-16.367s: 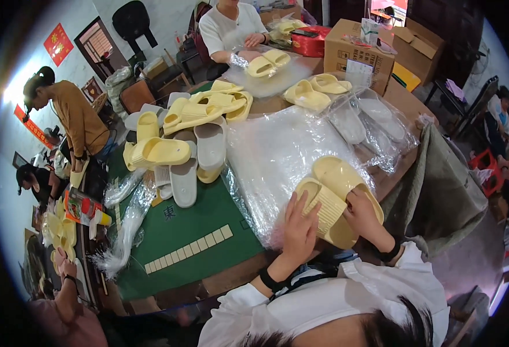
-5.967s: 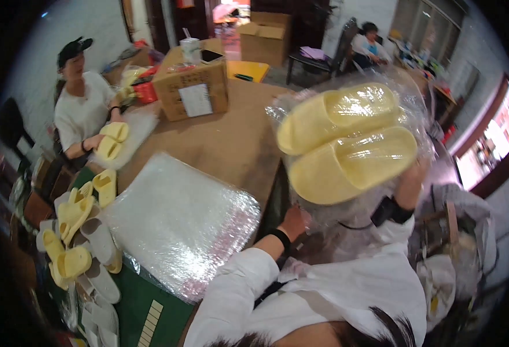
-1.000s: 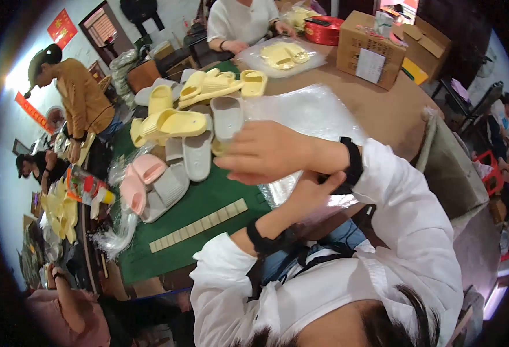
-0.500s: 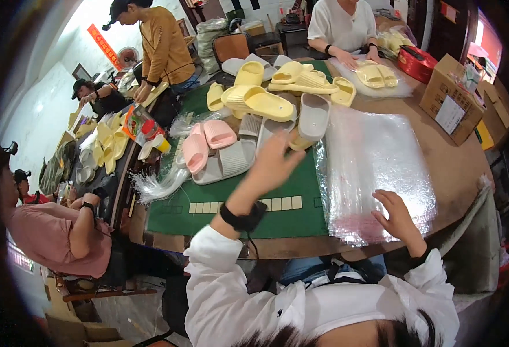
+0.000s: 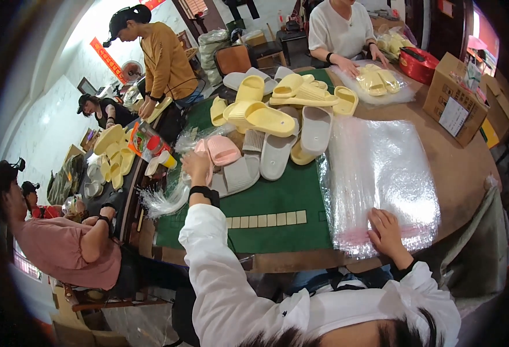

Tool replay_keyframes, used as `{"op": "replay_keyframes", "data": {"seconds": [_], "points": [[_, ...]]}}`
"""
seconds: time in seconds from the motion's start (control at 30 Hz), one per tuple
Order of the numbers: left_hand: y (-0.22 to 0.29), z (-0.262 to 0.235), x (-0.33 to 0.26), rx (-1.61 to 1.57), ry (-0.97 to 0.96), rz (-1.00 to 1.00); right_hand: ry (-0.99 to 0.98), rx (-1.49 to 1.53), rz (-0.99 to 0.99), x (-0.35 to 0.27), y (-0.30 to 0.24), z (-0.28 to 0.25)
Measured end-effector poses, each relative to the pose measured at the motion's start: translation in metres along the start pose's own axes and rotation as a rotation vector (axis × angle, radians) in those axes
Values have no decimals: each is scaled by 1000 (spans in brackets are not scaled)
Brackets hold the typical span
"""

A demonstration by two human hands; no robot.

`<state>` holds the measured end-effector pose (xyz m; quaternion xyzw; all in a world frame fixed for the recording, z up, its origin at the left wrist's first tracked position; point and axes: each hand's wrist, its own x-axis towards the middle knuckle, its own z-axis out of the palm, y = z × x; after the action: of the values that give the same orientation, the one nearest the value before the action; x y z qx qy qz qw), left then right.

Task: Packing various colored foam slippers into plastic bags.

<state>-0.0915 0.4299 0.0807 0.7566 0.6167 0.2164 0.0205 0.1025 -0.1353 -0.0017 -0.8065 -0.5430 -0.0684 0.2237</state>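
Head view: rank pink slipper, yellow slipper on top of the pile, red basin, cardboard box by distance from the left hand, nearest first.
From the left hand:
1. Pink slipper, right at the fingers, touching or nearly so.
2. Yellow slipper, up and to the right, atop the pile.
3. Red basin and cardboard box, both at the table's far right; too close to call.

My left arm reaches far forward in its white sleeve, a black band at the wrist, my left hand curled with knuckles up. My right hand stays close to my chest, palm down, fingers spread flat, elbow bent.
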Motion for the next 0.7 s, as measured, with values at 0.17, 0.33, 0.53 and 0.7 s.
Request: {"op": "replay_keyframes", "data": {"seconds": [0.17, 0.33, 0.53, 0.7], "points": [[-3, -4, 12, 156, -230, 139, 51, -1, 9, -6, 10, 10], [-8, -12, 35, 161, -105, 289, 61, 39, 5, -4, 4, 9], [-29, 11, 75, 203, -376, 318, 62, 85, -32, 1, -6, 9], [60, 20, 46, 266, -538, 263, 48, 4, 35, -7, 6, 6]]}}
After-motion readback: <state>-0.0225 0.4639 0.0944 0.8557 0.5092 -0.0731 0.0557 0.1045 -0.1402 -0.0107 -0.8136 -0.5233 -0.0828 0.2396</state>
